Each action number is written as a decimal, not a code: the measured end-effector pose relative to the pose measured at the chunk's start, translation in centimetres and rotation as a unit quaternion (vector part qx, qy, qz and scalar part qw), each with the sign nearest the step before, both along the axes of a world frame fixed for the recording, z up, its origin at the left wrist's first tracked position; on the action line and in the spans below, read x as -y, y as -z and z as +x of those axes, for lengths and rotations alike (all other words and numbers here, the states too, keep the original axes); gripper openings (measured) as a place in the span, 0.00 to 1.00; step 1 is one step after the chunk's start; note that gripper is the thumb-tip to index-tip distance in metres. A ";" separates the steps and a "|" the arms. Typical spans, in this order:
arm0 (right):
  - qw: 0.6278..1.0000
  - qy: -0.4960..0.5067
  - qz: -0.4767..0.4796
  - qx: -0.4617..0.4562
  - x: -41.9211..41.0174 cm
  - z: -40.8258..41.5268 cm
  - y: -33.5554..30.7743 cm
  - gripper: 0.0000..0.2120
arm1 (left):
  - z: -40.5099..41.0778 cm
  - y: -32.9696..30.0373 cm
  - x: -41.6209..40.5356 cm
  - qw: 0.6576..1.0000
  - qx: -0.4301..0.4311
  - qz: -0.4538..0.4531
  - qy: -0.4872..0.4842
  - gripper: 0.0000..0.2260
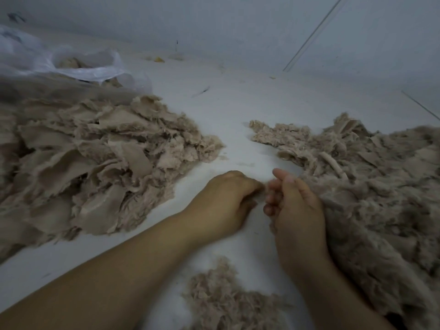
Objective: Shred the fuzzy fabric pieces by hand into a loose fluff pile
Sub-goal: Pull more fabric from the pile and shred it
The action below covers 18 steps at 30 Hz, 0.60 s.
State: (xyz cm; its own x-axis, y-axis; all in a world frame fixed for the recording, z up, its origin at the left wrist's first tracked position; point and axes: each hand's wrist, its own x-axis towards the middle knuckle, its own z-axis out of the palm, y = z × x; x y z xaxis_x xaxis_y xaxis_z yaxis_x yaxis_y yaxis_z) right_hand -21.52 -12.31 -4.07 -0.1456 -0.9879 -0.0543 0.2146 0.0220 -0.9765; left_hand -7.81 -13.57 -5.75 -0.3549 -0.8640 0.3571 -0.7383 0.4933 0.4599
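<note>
Both hands meet between 2 fabric heaps.
Left hand and right hand, each grip curled, pinch a fuzzy tuft above the white surface.

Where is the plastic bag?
In the head view, the plastic bag lies at the far left, by the wall, just behind the big pile of fabric pieces.

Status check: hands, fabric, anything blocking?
Left hand and right hand both curled, pinching a small tuft between them. Fabric pile at left, fluff pile at right. Nothing in the way.
</note>
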 end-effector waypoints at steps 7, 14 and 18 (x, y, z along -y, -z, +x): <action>0.999 -0.003 0.015 0.044 0.1 0.0 -0.2 0.11 | 0.0 -0.6 -0.7 0.997 0.017 -0.074 -0.009 0.08; 0.999 0.001 0.036 -0.001 0.1 -0.1 -0.1 0.12 | -0.4 -0.4 -0.7 0.999 0.031 -0.008 -0.020 0.18; 0.999 -0.017 0.022 -0.022 0.0 -0.1 -0.1 0.11 | -0.5 -0.9 -0.8 0.998 0.052 -0.029 0.011 0.11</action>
State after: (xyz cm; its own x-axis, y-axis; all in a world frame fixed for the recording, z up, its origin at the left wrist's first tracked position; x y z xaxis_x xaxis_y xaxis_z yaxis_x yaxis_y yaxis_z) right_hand -21.60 -12.29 -3.95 -0.1152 -0.9890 -0.0923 0.1692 0.0720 -0.9829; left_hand -8.32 -12.78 -4.80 -0.4115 -0.8344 0.3666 -0.7695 0.5337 0.3508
